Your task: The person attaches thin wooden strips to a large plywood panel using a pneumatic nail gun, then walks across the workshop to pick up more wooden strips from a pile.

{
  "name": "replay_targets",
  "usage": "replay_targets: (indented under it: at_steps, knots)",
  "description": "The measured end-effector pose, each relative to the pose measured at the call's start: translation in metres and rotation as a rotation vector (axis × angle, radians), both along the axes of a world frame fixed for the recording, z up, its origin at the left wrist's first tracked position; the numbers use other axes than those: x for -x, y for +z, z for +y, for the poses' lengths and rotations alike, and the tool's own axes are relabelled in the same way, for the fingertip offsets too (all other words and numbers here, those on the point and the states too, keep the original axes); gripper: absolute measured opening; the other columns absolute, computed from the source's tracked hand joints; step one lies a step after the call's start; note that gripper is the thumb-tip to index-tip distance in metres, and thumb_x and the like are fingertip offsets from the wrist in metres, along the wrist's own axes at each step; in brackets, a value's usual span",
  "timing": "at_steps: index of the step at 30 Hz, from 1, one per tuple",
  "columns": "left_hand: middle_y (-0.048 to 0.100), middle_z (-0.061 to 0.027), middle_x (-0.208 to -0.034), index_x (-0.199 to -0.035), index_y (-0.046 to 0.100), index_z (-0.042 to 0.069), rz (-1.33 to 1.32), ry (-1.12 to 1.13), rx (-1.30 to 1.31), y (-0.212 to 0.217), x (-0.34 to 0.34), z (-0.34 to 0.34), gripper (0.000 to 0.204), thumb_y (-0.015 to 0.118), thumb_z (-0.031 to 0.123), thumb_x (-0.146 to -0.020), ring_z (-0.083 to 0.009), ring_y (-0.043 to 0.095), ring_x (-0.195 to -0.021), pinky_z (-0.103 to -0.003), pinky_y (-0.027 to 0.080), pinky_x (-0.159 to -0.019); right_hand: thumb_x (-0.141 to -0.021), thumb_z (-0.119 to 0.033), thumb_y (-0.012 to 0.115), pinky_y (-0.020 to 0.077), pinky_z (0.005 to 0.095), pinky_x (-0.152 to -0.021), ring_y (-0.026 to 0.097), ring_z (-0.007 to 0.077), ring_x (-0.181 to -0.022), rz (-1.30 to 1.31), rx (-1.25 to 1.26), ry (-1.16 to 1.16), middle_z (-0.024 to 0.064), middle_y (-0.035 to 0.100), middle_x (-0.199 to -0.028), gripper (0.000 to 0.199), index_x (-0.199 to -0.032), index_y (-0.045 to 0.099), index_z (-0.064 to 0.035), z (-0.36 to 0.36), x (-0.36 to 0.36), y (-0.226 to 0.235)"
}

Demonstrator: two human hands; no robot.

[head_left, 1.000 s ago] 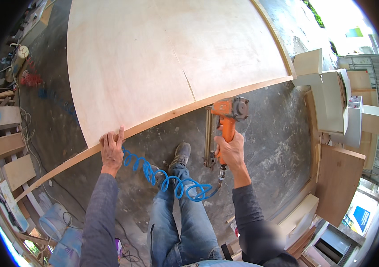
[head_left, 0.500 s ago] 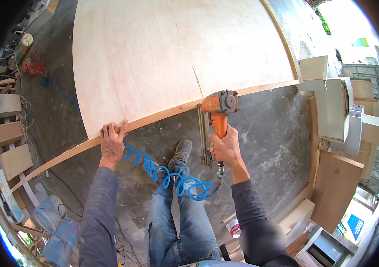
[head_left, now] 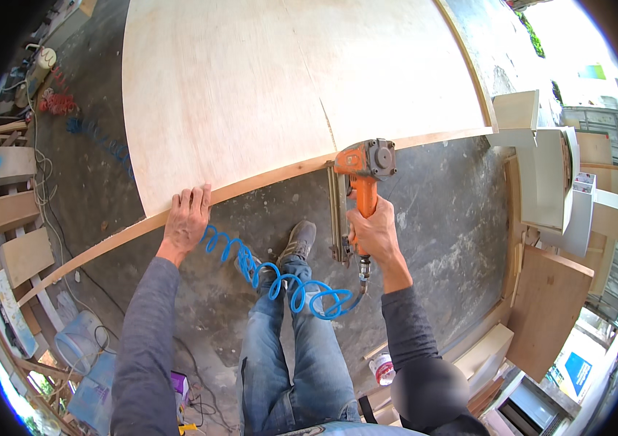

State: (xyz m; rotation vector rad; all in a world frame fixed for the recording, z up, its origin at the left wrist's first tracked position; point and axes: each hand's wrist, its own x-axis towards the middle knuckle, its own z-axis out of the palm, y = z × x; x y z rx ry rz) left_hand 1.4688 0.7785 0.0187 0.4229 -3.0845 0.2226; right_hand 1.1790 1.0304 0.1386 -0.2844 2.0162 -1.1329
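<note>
My right hand (head_left: pixel 374 231) is wrapped round the handle of an orange nail gun (head_left: pixel 358 161). Its head is at the near edge of a pale plywood panel (head_left: pixel 229 94), by a dark line in the sheet, and its long metal magazine points back toward me. Whether the nose touches the wood is hidden. A coiled blue air hose (head_left: pixel 298 292) runs from the handle's end to the left. Further left, my left hand (head_left: pixel 187 220) lies over the wooden strip (head_left: pixel 265 179) along that edge, fingers stretched onto the panel, holding no tool.
Wooden boxes and boards (head_left: pixel 550 309) crowd the right side. On the left are wood pieces (head_left: pixel 27 256), a translucent bucket (head_left: pixel 80 340) and cables across the concrete floor (head_left: pixel 440 218). A white and red tub (head_left: pixel 381 369) stands near my right forearm. My shoe (head_left: pixel 299 240) is below the panel edge.
The nail gun has shifted slightly right and away from me along the edge. My left hand has slid a little and its fingers now lie straighter on the panel.
</note>
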Motion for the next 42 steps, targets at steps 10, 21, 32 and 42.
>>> replay_targets:
  at_steps: [10,21,32,42]
  knots:
    - [0.055,-0.0112,-0.110,-0.144,0.049,-0.006,-0.041,-0.032,0.062,0.001,-0.006,-0.008,0.068,0.072,0.023,-0.086,-0.0275,0.055,-0.100,-0.040,0.046,-0.080,-0.087,-0.005,0.060,0.0454,0.0302,-0.044,0.057,0.0123,-0.047,-0.015,-0.044,0.005,0.0019,0.054,-0.066,0.028,-0.114,0.059,0.0039,-0.004,0.001,0.008]
    - [0.061,-0.0084,-0.110,-0.130,0.058,0.003,0.234,-0.006,-0.138,-0.008,0.140,0.056,0.056,0.073,0.037,-0.088,-0.0241,0.058,-0.103,-0.041,0.047,-0.087,-0.088,-0.005,0.061,0.0460,0.0310,-0.045,0.057,0.0123,-0.048,-0.021,-0.067,0.022,0.0025,0.056,-0.067,0.027,-0.114,0.061,0.0034,-0.002,0.007,0.011]
    - [0.061,-0.0063,-0.097,-0.109,0.061,0.007,0.268,-0.065,-0.122,-0.035,0.215,0.075,0.033,0.069,0.035,-0.093,-0.0234,0.061,-0.092,-0.037,0.051,-0.076,-0.087,-0.004,0.062,0.0476,0.0310,-0.048,0.059,0.0123,-0.050,-0.039,-0.028,0.023,0.0038,0.058,-0.071,0.029,-0.114,0.061,0.0063,0.000,0.008,0.009]
    - [0.059,-0.0091,-0.104,-0.122,0.059,0.004,0.279,-0.024,-0.229,-0.011,0.117,0.038,0.045,0.074,0.029,-0.088,-0.0260,0.059,-0.096,-0.040,0.048,-0.080,-0.087,0.002,0.061,0.0499,0.0275,-0.047,0.057,0.0108,-0.049,-0.057,-0.045,0.017,0.0023,0.058,-0.070,0.028,-0.115,0.062,0.0063,0.000,0.013,0.012]
